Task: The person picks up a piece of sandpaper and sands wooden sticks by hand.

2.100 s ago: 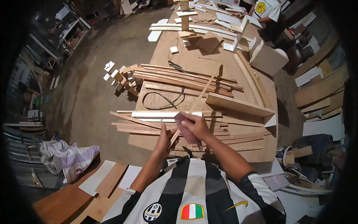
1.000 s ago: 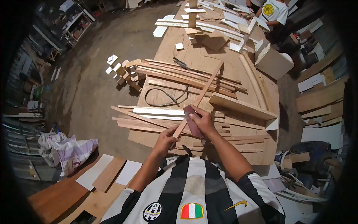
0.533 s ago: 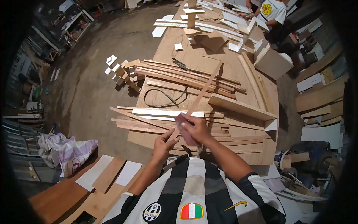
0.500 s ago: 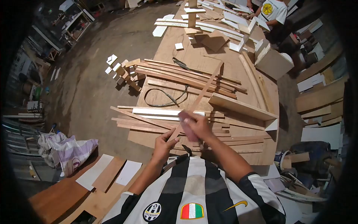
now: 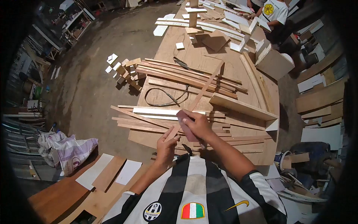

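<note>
My left hand [image 5: 166, 147] is closed around the near end of a long thin wood strip [image 5: 203, 89], which slants away from me over the other pieces. Gripped in my right hand [image 5: 199, 127] is a reddish sanding block [image 5: 187, 126], lying against the strip just ahead of my left hand. The face of the block toward the strip is hidden. Beneath and around my hands lie several loose strips [image 5: 143, 124] and a white strip [image 5: 153, 111]. A dark cord loop [image 5: 164, 101] rests a little farther off.
The plywood table [image 5: 246, 121] carries a bundle of wood strips [image 5: 186, 76], an upright board [image 5: 242, 107] and, at its far end, white offcuts. Small blocks [image 5: 125, 72] sit at the left edge. A person in a white shirt [image 5: 274, 13] is at the far right.
My right hand and the sanding block have shifted slightly, and the block now looks sharper. My left hand still holds the strip in nearly the same place.
</note>
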### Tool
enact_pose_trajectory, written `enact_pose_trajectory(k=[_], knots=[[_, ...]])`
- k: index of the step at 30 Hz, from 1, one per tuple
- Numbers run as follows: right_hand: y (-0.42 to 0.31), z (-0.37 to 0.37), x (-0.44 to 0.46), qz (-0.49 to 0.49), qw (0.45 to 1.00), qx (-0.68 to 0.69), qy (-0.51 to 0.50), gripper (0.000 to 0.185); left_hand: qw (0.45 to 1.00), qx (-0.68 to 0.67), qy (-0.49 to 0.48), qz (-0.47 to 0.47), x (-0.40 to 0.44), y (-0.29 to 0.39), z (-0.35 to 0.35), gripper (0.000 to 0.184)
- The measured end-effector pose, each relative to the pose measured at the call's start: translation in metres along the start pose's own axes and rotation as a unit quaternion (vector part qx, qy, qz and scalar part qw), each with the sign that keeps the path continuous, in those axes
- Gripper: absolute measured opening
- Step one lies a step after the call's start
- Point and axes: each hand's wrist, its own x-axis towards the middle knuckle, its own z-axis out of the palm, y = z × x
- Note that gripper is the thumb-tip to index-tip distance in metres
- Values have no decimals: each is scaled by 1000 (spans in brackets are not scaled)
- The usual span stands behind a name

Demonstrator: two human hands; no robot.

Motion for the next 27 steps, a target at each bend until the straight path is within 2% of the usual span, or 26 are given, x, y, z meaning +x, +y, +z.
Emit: enact_pose_trajectory(k=[2,6,8,9,11,13,14,17,19,22,24,26,27], knots=[[9,7,0,0,1000,7,-9,45,992,-128,2,-21,3,-4,-5,58],[20,10,3,6,1000,28,12,46,984,-170,40,-21,2,-5,0,54],[20,8,3,1,1000,21,15,46,988,-150,22,5,7,-10,-4,41],[19,6,3,0,999,29,23,46,988,-151,22,6,9,-11,-6,41],[15,3,5,-3,999,37,29,46,1000,-13,6,-23,13,-9,-13,32],[8,-1,5,79,995,62,0,47,999,15,-20,-29,20,-9,-25,26],[6,0,3,78,995,62,-2,47,997,44,-47,-36,22,-10,-29,20],[-4,8,-2,50,994,99,-4,45,991,116,-55,-27,15,5,-18,21],[-14,7,-3,-86,996,18,-20,44,990,122,-67,-19,12,15,-16,23],[-12,-8,15,-32,999,11,-25,42,991,101,-87,-27,14,15,-23,31],[-18,-2,10,-49,998,33,-5,40,992,71,-97,-38,19,12,-26,37],[-38,7,-5,-79,989,38,-122,39,995,1,-87,-55,19,9,-29,48],[-41,9,-6,-106,986,51,-117,39,995,0,-85,-55,19,10,-30,48]])
